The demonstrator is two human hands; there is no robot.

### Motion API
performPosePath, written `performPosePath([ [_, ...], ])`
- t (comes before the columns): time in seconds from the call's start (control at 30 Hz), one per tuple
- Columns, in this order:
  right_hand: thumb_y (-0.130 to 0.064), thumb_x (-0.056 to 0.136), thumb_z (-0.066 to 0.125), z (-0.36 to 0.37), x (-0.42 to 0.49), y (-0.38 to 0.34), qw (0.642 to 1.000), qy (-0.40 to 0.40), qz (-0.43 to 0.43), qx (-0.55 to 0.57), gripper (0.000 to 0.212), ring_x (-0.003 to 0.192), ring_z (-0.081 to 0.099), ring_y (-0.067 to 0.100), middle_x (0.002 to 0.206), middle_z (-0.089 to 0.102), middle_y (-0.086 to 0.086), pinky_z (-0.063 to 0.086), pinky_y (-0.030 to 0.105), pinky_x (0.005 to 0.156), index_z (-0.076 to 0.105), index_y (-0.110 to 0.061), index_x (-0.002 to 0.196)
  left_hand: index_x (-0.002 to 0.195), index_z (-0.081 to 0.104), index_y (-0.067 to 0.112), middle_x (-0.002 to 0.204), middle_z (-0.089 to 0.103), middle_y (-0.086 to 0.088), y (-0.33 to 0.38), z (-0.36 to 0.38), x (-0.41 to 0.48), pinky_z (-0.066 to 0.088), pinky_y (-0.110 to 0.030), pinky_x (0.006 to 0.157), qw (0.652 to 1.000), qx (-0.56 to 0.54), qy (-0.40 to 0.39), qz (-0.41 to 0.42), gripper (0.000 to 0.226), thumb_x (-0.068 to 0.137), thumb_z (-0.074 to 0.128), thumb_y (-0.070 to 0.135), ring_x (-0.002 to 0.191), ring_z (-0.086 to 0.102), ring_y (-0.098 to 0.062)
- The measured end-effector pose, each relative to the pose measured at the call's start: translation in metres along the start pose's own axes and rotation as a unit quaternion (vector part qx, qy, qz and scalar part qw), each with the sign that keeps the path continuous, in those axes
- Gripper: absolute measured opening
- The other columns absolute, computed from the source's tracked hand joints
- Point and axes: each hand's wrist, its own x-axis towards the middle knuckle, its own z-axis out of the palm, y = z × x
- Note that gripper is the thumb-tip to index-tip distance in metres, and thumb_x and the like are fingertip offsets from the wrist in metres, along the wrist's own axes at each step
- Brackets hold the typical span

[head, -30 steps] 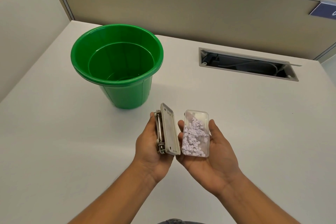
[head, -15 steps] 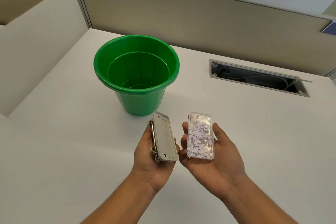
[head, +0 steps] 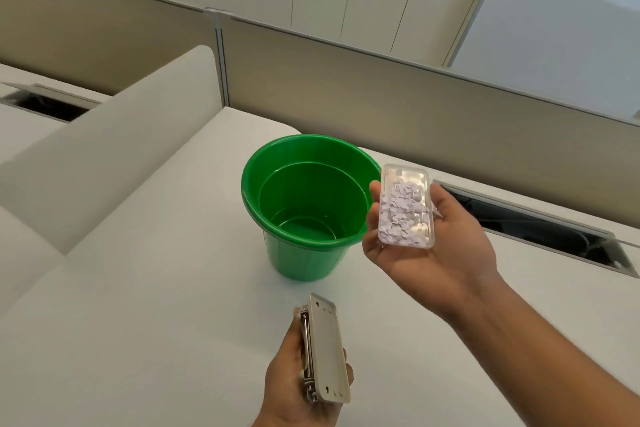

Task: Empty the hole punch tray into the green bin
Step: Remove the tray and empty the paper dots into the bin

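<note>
**Holding the chip tray beside the bin rim**

Head view: the right hand [head: 426,253] cradles the clear hole punch tray [head: 406,206], thumb on one long edge and fingers curled round the other, pale paper chips [head: 398,218] heaped inside. It sits level beside the right rim of the green bin [head: 304,208] on the white desk [head: 156,305]. The left hand [head: 294,381] grips the hole punch body [head: 327,354] near the bottom edge, base plate up.

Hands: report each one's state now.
Left hand: holding the beige metal hole punch.
Right hand: holding the clear plastic tray of paper dots.
</note>
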Motion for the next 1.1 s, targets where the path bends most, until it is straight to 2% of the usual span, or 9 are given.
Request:
performPosePath([
  [0.2,-0.043,0.097,0.039,0.035,0.060,-0.020,0.993,0.002,-0.021,-0.113,0.047,0.074,0.056,0.018,0.100,0.070,0.008,0.039,0.031,0.069,0.064,-0.012,0.121,0.074,0.057,0.003,0.046,0.049,-0.016,0.011,-0.006,0.009,0.046,-0.032,0.035,0.999,0.012,0.043,-0.025,0.046,0.087,0.059,0.048,0.030,0.050,-0.027],
  [0.33,-0.042,0.100,0.040,0.042,0.102,-0.019,0.958,0.054,-0.065,-0.274,0.046,0.081,0.057,0.019,0.111,0.067,0.014,0.046,0.033,0.078,0.058,-0.010,0.127,0.075,0.058,0.001,0.046,0.050,-0.017,0.014,-0.002,0.011,0.046,-0.032,0.039,0.998,0.001,0.055,-0.016,0.045,0.088,0.060,0.044,0.032,0.051,-0.027],
  [0.4,-0.044,0.097,0.047,0.040,0.117,-0.018,0.890,0.063,-0.086,-0.443,0.046,0.102,0.062,0.026,0.122,0.066,0.016,0.048,0.041,0.096,0.061,-0.008,0.123,0.073,0.056,0.000,0.043,0.048,-0.016,0.014,0.000,0.011,0.046,-0.031,0.038,0.999,-0.009,0.050,-0.013,0.046,0.088,0.060,0.043,0.031,0.050,-0.027],
  [0.47,-0.046,0.093,0.054,0.038,0.126,-0.016,0.774,0.044,-0.096,-0.625,0.045,0.114,0.062,0.036,0.124,0.068,0.019,0.046,0.049,0.102,0.068,-0.009,0.115,0.072,0.056,0.000,0.040,0.047,-0.015,0.014,0.001,0.012,0.045,-0.030,0.034,0.999,-0.018,0.039,-0.018,0.048,0.088,0.059,0.045,0.028,0.049,-0.026],
  [0.57,-0.039,0.094,0.055,0.037,0.132,-0.015,0.622,0.006,-0.117,-0.774,0.035,0.085,0.068,0.032,0.099,0.075,0.015,0.054,0.038,0.082,0.072,-0.012,0.108,0.072,0.056,0.003,0.039,0.047,-0.016,0.015,0.002,0.011,0.044,-0.029,0.031,0.999,-0.022,0.019,-0.029,0.049,0.089,0.056,0.049,0.027,0.047,-0.027],
  [0.67,-0.041,0.091,0.058,0.038,0.136,-0.014,0.556,0.007,-0.122,-0.822,0.038,0.060,0.053,0.025,0.072,0.059,0.014,0.044,0.034,0.059,0.069,-0.005,0.097,0.071,0.056,0.003,0.038,0.047,-0.015,0.015,0.003,0.009,0.044,-0.028,0.030,0.999,-0.026,0.011,-0.024,0.049,0.089,0.055,0.048,0.026,0.047,-0.027],
  [0.87,-0.043,0.089,0.060,0.036,0.133,-0.015,0.588,0.006,-0.122,-0.800,0.042,0.097,0.068,0.041,0.107,0.072,0.028,0.054,0.049,0.087,0.071,-0.005,0.104,0.079,0.062,0.003,0.045,0.051,-0.015,0.013,0.000,0.009,0.046,-0.030,0.033,1.000,-0.017,0.016,-0.013,0.047,0.090,0.055,0.048,0.032,0.051,-0.027],
  [0.97,-0.034,0.093,0.061,0.035,0.129,-0.019,0.659,0.010,-0.092,-0.747,0.030,0.105,0.065,0.034,0.117,0.071,0.020,0.052,0.043,0.092,0.072,-0.010,0.107,0.084,0.062,0.003,0.050,0.050,-0.015,0.012,-0.002,0.009,0.046,-0.030,0.035,1.000,-0.015,0.012,-0.021,0.047,0.090,0.054,0.049,0.034,0.051,-0.027],
  [1.1,-0.025,0.090,0.067,0.035,0.118,-0.023,0.757,-0.003,-0.081,-0.649,0.015,0.100,0.063,0.025,0.108,0.073,0.008,0.051,0.034,0.086,0.071,-0.019,0.103,0.084,0.063,0.004,0.053,0.050,-0.014,0.010,-0.003,0.006,0.046,-0.030,0.035,1.000,-0.012,0.008,-0.019,0.046,0.089,0.055,0.050,0.035,0.051,-0.027],
])
